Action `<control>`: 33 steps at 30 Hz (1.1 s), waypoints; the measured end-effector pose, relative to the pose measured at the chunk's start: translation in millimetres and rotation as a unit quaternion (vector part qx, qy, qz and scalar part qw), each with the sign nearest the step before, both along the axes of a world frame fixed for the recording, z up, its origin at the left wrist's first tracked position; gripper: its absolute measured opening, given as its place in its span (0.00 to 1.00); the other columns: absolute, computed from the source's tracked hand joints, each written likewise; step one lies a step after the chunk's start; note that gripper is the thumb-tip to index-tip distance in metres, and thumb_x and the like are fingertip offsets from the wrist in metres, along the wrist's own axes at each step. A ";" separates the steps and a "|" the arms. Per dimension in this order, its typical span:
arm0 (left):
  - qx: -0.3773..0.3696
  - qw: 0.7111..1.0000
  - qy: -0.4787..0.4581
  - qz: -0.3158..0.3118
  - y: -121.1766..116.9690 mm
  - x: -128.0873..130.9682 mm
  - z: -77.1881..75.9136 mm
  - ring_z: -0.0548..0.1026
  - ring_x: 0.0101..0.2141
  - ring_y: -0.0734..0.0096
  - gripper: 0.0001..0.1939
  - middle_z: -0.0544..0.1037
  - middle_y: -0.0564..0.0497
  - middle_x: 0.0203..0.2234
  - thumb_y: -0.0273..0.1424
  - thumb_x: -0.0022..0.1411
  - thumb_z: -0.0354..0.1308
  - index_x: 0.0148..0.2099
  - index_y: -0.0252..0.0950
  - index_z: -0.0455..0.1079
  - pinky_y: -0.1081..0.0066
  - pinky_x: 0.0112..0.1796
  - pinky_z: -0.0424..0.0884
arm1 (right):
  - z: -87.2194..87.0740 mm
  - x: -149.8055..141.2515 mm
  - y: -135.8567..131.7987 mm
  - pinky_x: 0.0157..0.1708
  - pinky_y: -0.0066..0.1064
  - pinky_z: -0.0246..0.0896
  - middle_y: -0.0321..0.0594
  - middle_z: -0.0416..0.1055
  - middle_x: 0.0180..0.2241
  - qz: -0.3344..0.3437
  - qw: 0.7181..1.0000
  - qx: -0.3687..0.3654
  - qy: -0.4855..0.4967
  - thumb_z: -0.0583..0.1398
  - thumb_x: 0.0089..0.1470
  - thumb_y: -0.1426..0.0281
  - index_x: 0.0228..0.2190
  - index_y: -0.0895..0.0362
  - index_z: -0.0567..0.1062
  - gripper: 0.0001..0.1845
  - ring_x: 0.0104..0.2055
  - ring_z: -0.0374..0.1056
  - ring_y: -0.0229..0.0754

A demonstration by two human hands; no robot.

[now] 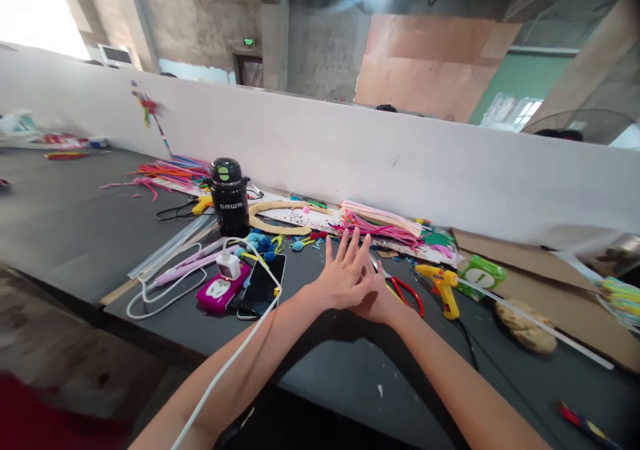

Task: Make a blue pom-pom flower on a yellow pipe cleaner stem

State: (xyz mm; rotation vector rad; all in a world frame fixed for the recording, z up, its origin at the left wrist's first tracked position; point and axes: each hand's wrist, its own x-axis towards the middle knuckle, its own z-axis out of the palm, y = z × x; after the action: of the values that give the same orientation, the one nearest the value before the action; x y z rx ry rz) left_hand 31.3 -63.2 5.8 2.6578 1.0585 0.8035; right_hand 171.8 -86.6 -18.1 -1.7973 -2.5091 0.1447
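My left hand (346, 277) is held over the table with its fingers stretched out and spread, holding nothing visible. It overlaps my right hand (377, 298), and the two touch. One stretched finger of the right hand shows beside the left; its other fingers are mostly hidden. Just right of the hands lie red-handled pliers (411, 295), partly covered by them. A yellow glue gun (443, 287) with a glue stick in its back rests farther right. Behind the hands are bundles of pink pipe cleaners (383, 227).
A black bottle (230, 203) stands at the left behind a phone (263, 287) and a purple power socket (223, 289). A white cable (250, 340) crosses over my left forearm. Cardboard (560, 303) lies at the right, and a white partition (450, 163) runs along the back.
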 end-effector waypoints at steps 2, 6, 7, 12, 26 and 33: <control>0.068 0.997 -0.024 0.001 -4.3 -1.4 3.6 0.26 0.68 0.51 0.44 0.25 0.48 0.69 0.47 0.64 0.45 0.72 0.40 0.28 0.43 0.61 0.21 | 4.6 -0.5 2.4 0.62 0.63 0.14 0.32 0.21 0.70 -0.001 1.000 0.005 0.004 0.59 0.51 0.56 0.67 0.45 0.27 0.57 0.68 0.13 0.68; 0.134 0.989 -0.034 -0.050 -10.1 -2.6 6.1 0.27 0.68 0.46 0.49 0.21 0.48 0.68 0.47 0.61 0.49 0.72 0.41 0.23 0.42 0.61 0.22 | 14.2 13.8 -2.5 0.58 0.69 0.14 0.39 0.15 0.69 -0.003 0.999 0.049 0.015 0.60 0.48 0.57 0.64 0.49 0.18 0.63 0.68 0.12 0.69; 0.129 0.989 -0.030 -0.062 -10.6 -1.7 5.6 0.27 0.67 0.45 0.49 0.20 0.47 0.68 0.49 0.61 0.49 0.72 0.41 0.21 0.41 0.60 0.21 | 16.5 19.5 -5.3 0.57 0.71 0.15 0.40 0.13 0.69 -0.009 0.998 0.058 0.013 0.60 0.47 0.58 0.64 0.50 0.17 0.64 0.68 0.12 0.69; 0.058 0.994 0.001 -0.095 -10.8 7.0 -0.1 0.24 0.67 0.45 0.50 0.21 0.44 0.68 0.56 0.62 0.44 0.71 0.40 0.19 0.39 0.59 0.20 | 22.3 47.8 -16.2 0.56 0.71 0.16 0.45 0.06 0.67 -0.059 0.993 0.099 0.013 0.63 0.42 0.57 0.63 0.52 0.15 0.70 0.68 0.12 0.68; 0.009 0.976 0.080 -0.202 -33.2 15.7 -1.0 0.26 0.67 0.42 0.53 0.23 0.38 0.68 0.62 0.59 0.41 0.72 0.35 0.23 0.36 0.59 0.23 | -10.7 59.1 -37.4 0.59 0.67 0.10 0.38 0.18 0.70 -0.047 0.997 0.055 -0.031 0.59 0.42 0.41 0.65 0.45 0.20 0.67 0.68 0.12 0.65; 0.027 0.967 0.081 -0.240 -44.4 18.0 1.2 0.28 0.67 0.42 0.49 0.25 0.41 0.68 0.59 0.61 0.41 0.72 0.39 0.26 0.37 0.60 0.25 | -26.1 65.3 -28.9 0.60 0.67 0.15 0.30 0.19 0.70 -0.044 0.991 0.121 -0.047 0.54 0.52 0.46 0.64 0.39 0.22 0.55 0.69 0.15 0.66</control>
State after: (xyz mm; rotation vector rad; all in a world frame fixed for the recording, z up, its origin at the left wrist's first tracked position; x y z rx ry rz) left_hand 49.4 -107.6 7.0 2.8798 0.3833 0.5263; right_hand 237.1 -115.5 -44.2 -1.8499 -2.3771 -0.2417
